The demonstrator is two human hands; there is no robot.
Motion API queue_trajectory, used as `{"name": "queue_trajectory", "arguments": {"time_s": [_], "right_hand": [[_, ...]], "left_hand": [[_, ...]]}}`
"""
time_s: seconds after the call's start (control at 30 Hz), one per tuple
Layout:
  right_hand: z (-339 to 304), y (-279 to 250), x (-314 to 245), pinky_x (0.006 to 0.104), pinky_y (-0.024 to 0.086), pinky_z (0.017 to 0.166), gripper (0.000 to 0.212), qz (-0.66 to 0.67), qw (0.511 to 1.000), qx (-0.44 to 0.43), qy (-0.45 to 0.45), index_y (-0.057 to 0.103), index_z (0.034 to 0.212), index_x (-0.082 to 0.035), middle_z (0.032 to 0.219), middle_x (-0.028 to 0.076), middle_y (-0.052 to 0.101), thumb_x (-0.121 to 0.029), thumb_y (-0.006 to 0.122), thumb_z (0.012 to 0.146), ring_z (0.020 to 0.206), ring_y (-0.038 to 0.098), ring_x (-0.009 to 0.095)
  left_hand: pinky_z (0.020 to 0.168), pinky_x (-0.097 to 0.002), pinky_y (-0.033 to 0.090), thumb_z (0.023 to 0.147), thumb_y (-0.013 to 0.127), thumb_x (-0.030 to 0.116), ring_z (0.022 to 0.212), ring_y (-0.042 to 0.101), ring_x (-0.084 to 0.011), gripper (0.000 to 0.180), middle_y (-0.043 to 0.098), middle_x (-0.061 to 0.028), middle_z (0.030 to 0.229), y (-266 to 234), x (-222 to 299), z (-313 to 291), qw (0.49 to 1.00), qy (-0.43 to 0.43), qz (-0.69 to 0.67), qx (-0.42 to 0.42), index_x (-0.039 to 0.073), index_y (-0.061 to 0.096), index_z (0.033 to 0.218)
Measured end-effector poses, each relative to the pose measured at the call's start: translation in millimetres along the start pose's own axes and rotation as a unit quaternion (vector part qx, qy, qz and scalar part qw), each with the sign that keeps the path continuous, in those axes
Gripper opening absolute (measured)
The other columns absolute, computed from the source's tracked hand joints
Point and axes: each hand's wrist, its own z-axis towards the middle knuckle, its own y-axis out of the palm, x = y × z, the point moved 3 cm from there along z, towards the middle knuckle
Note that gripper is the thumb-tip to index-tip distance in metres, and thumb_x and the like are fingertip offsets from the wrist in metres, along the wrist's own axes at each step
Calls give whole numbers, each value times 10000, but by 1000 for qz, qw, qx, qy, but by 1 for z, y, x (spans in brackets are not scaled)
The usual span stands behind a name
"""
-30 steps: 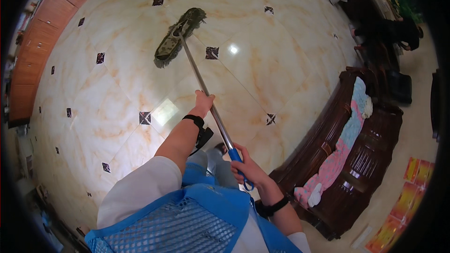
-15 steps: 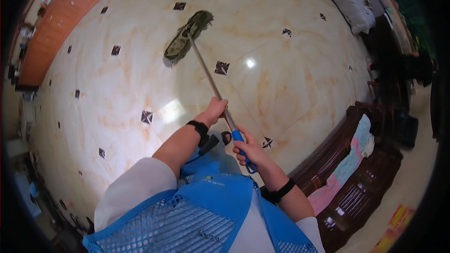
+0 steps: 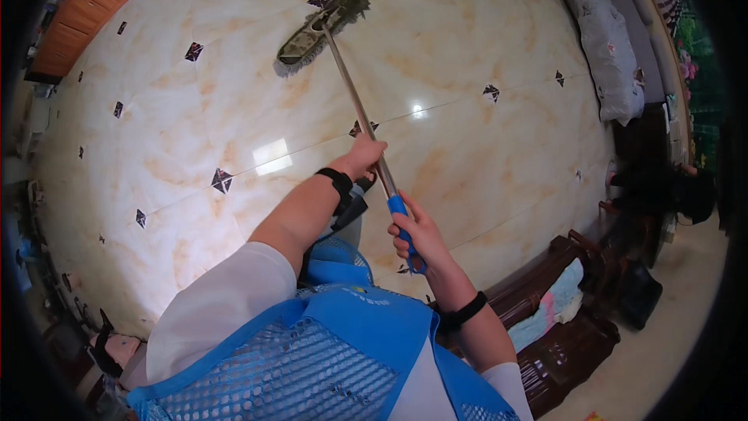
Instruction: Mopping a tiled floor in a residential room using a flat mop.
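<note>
A flat mop [image 3: 348, 87] stretches away from me, its metal pole slanting up and to the left. Its long grey-green mop head [image 3: 310, 40] lies on the glossy tiled floor [image 3: 257, 101], with the fringe spread round its edges. My left hand [image 3: 363, 153] is wrapped round the middle of the pole. Lower down, my right hand [image 3: 417, 228] grips the blue handle [image 3: 398, 206], whose loop end sticks out below the palm. Both wrists wear black bands.
A dark wooden bench [image 3: 557, 359] with a pink and blue cloth [image 3: 549, 308] stands at the lower right. Farther right are a grey sofa with a pale cushion [image 3: 612, 47] and a person in dark clothes [image 3: 662, 193]. An orange-brown cabinet [image 3: 97, 4] lines the far left.
The mop head has shifted slightly farther off and to the right across the tiles. My view has turned, so the bench sits lower and more of the sofa shows. Both hands keep their grip.
</note>
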Motion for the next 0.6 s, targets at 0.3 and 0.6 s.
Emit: {"name": "queue_trajectory", "arguments": {"time_s": [0.3, 0.6], "right_hand": [[65, -30, -123, 219, 341, 395, 570, 71, 996, -21, -58, 279, 1382, -125, 758, 80, 564, -110, 534, 872, 472, 435, 76], [70, -56, -115, 216, 355, 394, 576, 134, 987, 12, -83, 281, 1383, -123, 733, 64, 540, -103, 536, 867, 465, 439, 74]], "left_hand": [[373, -316, 330, 757, 540, 128, 431, 450, -167, 151, 455, -54, 557, 24, 115, 88, 1000, -1, -1, 7, 3, 508, 678], [348, -300, 277, 748, 528, 112, 412, 422, -145, 144, 444, -49, 544, 60, 115, 115, 999, 4, 35, -35, 8, 496, 654]]}}
